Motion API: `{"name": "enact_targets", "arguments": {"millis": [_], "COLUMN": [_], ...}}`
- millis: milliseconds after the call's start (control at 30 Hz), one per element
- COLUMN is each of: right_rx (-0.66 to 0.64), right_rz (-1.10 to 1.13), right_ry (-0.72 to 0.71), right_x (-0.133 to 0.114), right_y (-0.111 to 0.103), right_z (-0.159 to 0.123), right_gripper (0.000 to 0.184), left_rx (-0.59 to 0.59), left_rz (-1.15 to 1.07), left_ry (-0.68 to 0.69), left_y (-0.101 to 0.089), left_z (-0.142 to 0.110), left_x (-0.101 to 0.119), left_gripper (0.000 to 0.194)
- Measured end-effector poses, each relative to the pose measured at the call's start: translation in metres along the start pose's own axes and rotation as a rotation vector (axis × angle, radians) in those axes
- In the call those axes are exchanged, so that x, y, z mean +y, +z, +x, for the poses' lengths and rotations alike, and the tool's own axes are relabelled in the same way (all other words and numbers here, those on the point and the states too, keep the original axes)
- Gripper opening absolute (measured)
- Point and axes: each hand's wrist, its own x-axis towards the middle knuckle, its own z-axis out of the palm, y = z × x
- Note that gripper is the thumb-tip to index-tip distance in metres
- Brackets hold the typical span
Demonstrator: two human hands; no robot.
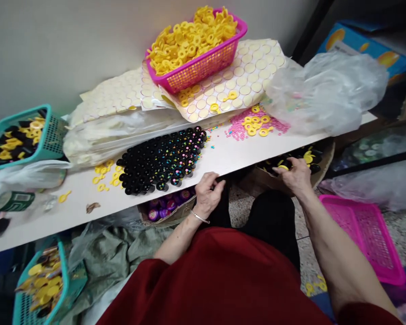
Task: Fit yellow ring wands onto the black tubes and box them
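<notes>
My left hand (208, 195) is at the front edge of the white table, its fingers curled inward; what they hold, if anything, is hidden. Low to the right, my right hand (297, 175) reaches over a cardboard box (320, 174) of black and yellow pieces. Its fingers close around a yellow-topped black piece (283, 166) at the box's near side. On the table stands a tight block of small black cups (155, 158); those on the right contain coloured beads. Pink beads (238, 124) lie in a spread pile, with several yellow rings with tabs (255, 124) on top.
A pink basket (203, 67) heaped with yellow rings stands on circle-printed sheets (253, 63). Teal baskets (56, 135) (72, 282) are at the left, above and below the table. A plastic bag (328, 90) covers the right end. A pink tray (368, 239) lies on the floor.
</notes>
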Motion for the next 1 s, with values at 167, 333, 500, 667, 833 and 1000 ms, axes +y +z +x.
{"name": "enact_targets", "arguments": {"millis": [167,333,500,667,833,1000], "right_rx": [-0.103,-0.132,0.123,-0.248,-0.566,-0.625], "right_rz": [-0.099,-0.131,-0.024,0.428,0.559,0.504], "right_ry": [-0.036,0.071,-0.081,-0.532,-0.657,-0.697], "right_x": [0.012,0.008,-0.039,-0.128,-0.179,-0.179], "right_y": [0.003,0.004,0.009,0.033,0.067,0.071], "right_z": [0.005,0.003,-0.02,-0.064,-0.083,-0.087], "right_gripper": [0.052,0.056,0.03,0.017,0.029,0.028], "left_rx": [0.285,0.267,0.299,0.298,0.188,0.124], "left_rz": [0.293,0.053,-0.176,-0.389,-0.453,-0.326], "left_ry": [-0.225,-0.399,-0.533,-0.685,-0.713,-0.692], "left_y": [-0.029,-0.027,-0.02,-0.02,-0.021,-0.017], "left_z": [-0.012,-0.018,-0.019,-0.014,-0.011,-0.014], "left_x": [-0.027,-0.03,-0.026,-0.02,-0.014,-0.019], "left_gripper": [0.027,0.039,0.049,0.086,0.089,0.069]}}
